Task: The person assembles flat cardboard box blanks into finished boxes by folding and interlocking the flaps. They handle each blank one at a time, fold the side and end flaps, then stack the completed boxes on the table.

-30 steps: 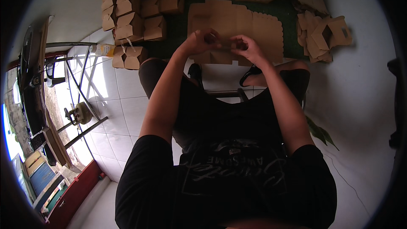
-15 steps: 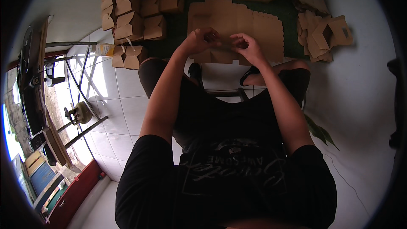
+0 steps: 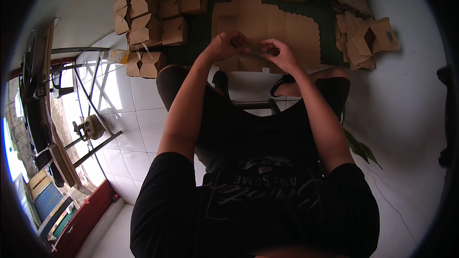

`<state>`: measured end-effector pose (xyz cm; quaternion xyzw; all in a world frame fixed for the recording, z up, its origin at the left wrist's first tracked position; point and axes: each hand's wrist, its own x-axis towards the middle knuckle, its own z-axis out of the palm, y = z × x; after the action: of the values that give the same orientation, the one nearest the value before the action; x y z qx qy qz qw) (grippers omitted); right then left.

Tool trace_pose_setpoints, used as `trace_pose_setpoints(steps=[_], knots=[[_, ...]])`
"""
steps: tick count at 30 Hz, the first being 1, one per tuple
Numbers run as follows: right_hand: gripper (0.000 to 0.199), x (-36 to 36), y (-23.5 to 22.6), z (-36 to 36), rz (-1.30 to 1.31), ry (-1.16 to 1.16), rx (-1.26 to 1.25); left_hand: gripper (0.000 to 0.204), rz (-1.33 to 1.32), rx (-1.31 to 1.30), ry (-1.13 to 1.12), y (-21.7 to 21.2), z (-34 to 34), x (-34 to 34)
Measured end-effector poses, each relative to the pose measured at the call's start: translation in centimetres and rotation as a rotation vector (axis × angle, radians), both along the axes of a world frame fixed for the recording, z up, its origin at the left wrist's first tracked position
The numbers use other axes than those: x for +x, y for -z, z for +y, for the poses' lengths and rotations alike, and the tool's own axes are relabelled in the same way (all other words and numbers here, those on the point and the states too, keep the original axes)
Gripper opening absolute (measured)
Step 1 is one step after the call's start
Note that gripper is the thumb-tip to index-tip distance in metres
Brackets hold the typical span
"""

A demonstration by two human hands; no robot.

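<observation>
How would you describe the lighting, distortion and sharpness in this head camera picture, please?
Head view: strong fisheye bending, with a dark round rim; bright daylight glares off the white floor tiles at left; the person's shirt and lap are underexposed; the left hand and right hand are slightly soft over the flat brown cardboard, so what they pinch is unclear.

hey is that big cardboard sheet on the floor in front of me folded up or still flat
Flat. The cardboard sheet lies spread out on the green mat, its scalloped edge and crease lines showing, unlike the folded boxes stacked beside it.
</observation>
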<state>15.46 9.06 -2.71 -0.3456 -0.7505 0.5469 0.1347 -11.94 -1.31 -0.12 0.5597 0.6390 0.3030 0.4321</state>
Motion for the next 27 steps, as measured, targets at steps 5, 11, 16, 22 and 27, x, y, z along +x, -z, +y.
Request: trace_pose_setpoints(steps=[5,11,16,22,27], knots=[[0.041,0.3,0.7,0.5,-0.032,-0.008,-0.037,0.037,-0.016,-0.018,-0.002,-0.1,0.1,0.0],[0.041,0.8,0.6,0.6,-0.064,-0.049,-0.016,0.042,-0.039,-0.103,0.026,-0.9,-0.1,0.1],[0.044,0.9,-0.1,0.6,-0.081,-0.077,-0.065,0.039,-0.117,-0.174,0.039,-1.4,-0.1,0.1],[0.047,0.9,-0.5,0.2,-0.045,-0.075,-0.121,0.043,-0.055,-0.178,0.085,-2.2,-0.1,0.0],[0.045,0.9,0.0,0.1,-0.015,-0.067,-0.164,0.047,-0.051,-0.182,0.093,-3.2,0.1,0.1]])
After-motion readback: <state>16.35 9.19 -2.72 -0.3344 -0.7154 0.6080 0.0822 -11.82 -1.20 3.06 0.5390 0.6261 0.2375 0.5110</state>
